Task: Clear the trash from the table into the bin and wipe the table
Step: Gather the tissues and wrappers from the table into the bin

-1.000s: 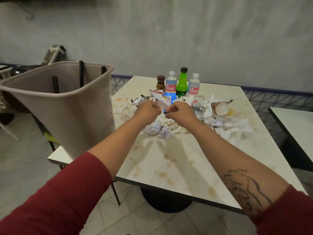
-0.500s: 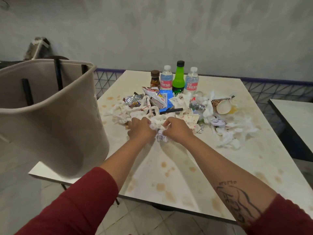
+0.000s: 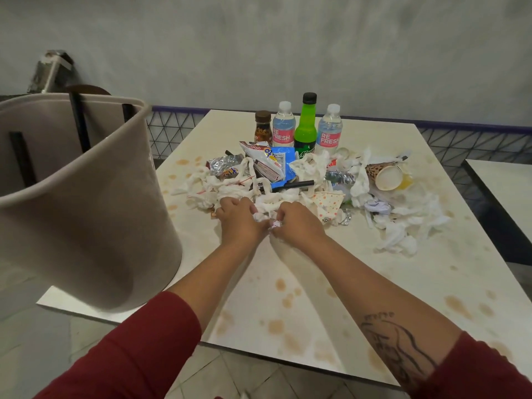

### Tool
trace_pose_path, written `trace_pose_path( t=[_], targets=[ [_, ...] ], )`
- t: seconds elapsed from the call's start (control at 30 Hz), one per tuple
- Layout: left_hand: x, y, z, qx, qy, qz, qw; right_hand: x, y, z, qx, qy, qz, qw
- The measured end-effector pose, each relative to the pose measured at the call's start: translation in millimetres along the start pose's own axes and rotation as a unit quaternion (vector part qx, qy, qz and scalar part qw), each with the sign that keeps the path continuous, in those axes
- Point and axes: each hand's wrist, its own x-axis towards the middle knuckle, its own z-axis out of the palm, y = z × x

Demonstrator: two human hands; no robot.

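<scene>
A pile of trash covers the middle of the stained white table [image 3: 288, 283]: crumpled white tissues [image 3: 403, 226], snack wrappers [image 3: 264, 164], a black pen [image 3: 296, 185] and a tipped paper cup [image 3: 387, 175]. My left hand [image 3: 240, 220] and my right hand [image 3: 298, 223] meet at the pile's near edge, fingers curled round crumpled tissues [image 3: 266, 218]. A large beige bin [image 3: 80, 203] stands close at the table's left edge, its mouth open upward.
Four bottles stand upright behind the pile: a small brown one [image 3: 262, 128], two clear water bottles [image 3: 283, 126] [image 3: 329, 131] and a green one [image 3: 306, 125]. A second table [image 3: 503, 185] is at the right. Brown stains dot the tabletop near me.
Both hands came down from the upper middle of the pile to its near edge and closed on tissues. The camera moved closer and tilted lower.
</scene>
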Motion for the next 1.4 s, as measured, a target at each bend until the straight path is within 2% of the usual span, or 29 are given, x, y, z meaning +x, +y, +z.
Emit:
trace_pose_path(
  t=[0.37, 0.6, 0.73, 0.8, 0.97, 1.03, 1.13, 1.27, 1.4],
  targets=[
    [-3, -4, -9, -0.066, 0.0, 0.002, 0.998, -4, 2, -5, 0.097, 0.021, 0.017, 0.995],
    [-13, -7, -12, -0.132, -0.024, 0.024, 0.991, -5, 3, -5, 0.231, 0.112, 0.011, 0.967],
    [-18, -7, -16, -0.144, -0.04, 0.048, 0.988, -5, 1, -8, 0.217, 0.169, 0.023, 0.961],
    [-20, -8, -18, -0.149, -0.04, 0.059, 0.986, -6, 1, -11, 0.232, 0.16, 0.018, 0.959],
    [-23, -5, -23, -0.188, -0.047, 0.074, 0.978, -15, -5, -14, 0.262, 0.042, -0.029, 0.964],
    [-24, -3, -25, -0.202, -0.054, 0.08, 0.975, -16, -8, -15, 0.3, -0.004, -0.03, 0.953],
    [-24, -2, -28, -0.217, -0.063, 0.086, 0.97, -17, -9, -15, 0.371, -0.05, 0.014, 0.927],
    [-26, -2, -30, -0.229, -0.076, 0.085, 0.967, -14, -10, -13, 0.407, -0.038, 0.054, 0.911],
    [-26, -4, -29, -0.244, -0.083, 0.062, 0.964, -12, -12, -15, 0.423, 0.023, 0.06, 0.904]
  ],
)
